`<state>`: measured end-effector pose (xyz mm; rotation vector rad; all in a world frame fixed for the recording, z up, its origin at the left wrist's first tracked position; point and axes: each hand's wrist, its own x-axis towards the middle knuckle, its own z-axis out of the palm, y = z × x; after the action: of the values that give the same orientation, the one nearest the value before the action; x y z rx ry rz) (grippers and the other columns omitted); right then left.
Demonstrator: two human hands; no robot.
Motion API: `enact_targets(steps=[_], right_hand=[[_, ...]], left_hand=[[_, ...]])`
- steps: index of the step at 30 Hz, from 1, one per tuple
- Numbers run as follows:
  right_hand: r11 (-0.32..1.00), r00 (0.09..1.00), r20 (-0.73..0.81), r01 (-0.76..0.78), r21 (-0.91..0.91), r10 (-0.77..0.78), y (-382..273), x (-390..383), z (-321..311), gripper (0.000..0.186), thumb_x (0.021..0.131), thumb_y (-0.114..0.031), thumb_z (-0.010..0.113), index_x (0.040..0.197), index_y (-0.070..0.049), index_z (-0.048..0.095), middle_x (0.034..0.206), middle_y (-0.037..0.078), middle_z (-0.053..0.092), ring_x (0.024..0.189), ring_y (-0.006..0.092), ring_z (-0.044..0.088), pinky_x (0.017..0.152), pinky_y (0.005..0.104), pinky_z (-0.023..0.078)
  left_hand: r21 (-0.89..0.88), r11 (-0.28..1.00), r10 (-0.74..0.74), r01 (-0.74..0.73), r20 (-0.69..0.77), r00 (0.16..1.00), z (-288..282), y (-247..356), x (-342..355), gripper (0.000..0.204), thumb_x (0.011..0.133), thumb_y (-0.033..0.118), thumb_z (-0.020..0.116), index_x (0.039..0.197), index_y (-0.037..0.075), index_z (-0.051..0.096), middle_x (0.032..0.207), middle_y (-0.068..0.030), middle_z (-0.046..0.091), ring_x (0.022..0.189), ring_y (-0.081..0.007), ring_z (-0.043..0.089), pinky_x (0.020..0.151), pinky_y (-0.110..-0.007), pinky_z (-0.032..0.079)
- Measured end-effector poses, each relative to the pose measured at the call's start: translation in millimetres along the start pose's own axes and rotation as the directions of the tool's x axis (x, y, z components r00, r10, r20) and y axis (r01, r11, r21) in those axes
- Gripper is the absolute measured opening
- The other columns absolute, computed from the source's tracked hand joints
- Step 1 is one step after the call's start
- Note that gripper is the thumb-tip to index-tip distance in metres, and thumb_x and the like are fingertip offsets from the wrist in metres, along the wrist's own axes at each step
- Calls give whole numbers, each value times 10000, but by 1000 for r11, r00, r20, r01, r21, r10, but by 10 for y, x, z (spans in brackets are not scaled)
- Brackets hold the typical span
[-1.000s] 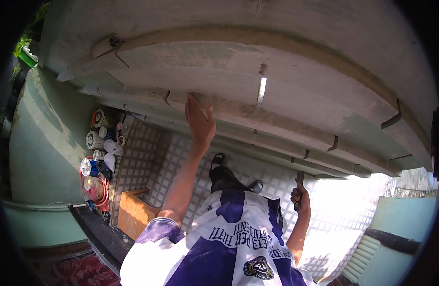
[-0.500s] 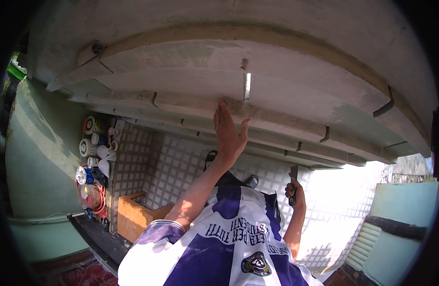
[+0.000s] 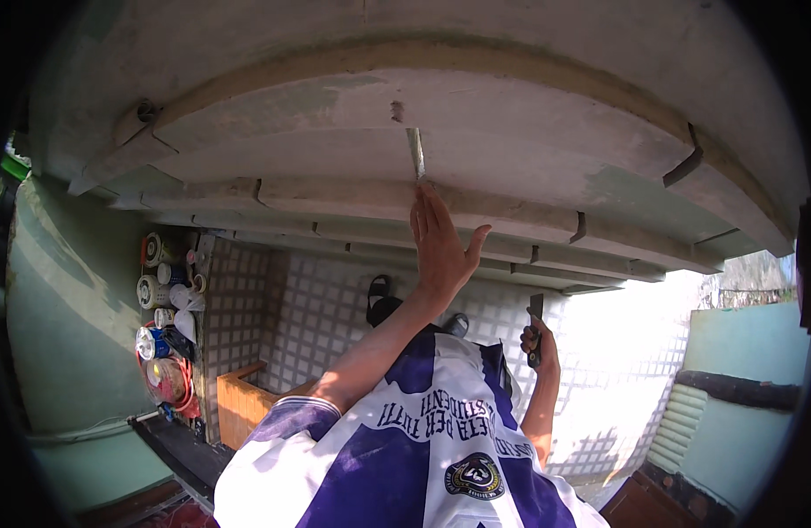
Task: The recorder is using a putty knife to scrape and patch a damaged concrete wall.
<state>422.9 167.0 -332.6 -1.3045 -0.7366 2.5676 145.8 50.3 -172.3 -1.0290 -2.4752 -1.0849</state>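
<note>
A: What has changed over the last second?

B: The left hand (image 3: 442, 255) has travelled rightward along the grey ledge (image 3: 506, 209). Its fingertips, earlier well to the left of the narrow pale slot (image 3: 416, 154), now sit right at the slot's lower end.

A: Is that hand holding anything?

B: Nothing shows in it. The fingers lie straight and close together, the thumb stands apart, and the tips appear to touch the ledge; how hard they press, the view does not tell.

A: And the right hand (image 3: 541, 341)?

B: It stays lower and off to the right, wrapped round the dark handle of a flat-bladed tool (image 3: 535, 305). The blade points upward, apart from the left hand. Whether its tip meets any surface cannot be told from this angle.

A: What does the shift mean for the work?

B: Judging by the pose, the bare hand does the work at the ledge, with a stretch left of the slot already passed over. The tool seems to play no part in that contact.
</note>
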Motion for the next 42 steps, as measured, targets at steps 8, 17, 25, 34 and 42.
enact_targets(steps=[8,17,25,34,42], right_hand=[[1000,1000,15,24,5,-24,-34,-23,-64,210,970,-266,577,1141,-154,528,614,-53,417,479,68,412,405,230,327],[999,998,-61,6,43,-3,-19,-5,-91,125,1006,-254,534,1025,-131,530,607,-36,419,487,91,422,395,234,336],[999,997,-76,16,32,-14,-45,-54,-25,169,1002,-254,545,895,-146,469,598,-36,415,490,93,416,402,244,334],[995,997,-67,33,96,-27,9,-75,-136,127,998,-271,558,994,-149,523,603,-38,425,478,87,422,398,232,339],[995,999,-45,-10,97,14,16,62,-49,133,996,-263,556,948,-159,489,607,-35,419,485,92,418,399,233,334]], left_hand=[[-18,999,-37,37,-9,999,156,138,5,1060,926,494,607,1476,-196,19,1514,-450,87,1460,-536,84,1189,-572,103],[-117,990,-73,77,33,997,390,377,-9,1076,930,477,610,1502,-138,-63,1526,-443,-44,1456,-557,-61,1181,-601,27],[-110,994,2,2,39,999,304,543,-21,1081,923,476,614,1495,-153,-54,1537,-429,-25,1466,-538,-67,1188,-589,17],[75,996,-57,57,-3,998,-71,-68,96,1072,907,450,648,1487,-175,-1,1513,-419,192,1451,-471,218,1200,-533,116],[43,999,5,-5,13,1000,3,163,92,1040,910,446,649,1463,-213,65,1492,-437,214,1426,-490,264,1199,-491,193]])
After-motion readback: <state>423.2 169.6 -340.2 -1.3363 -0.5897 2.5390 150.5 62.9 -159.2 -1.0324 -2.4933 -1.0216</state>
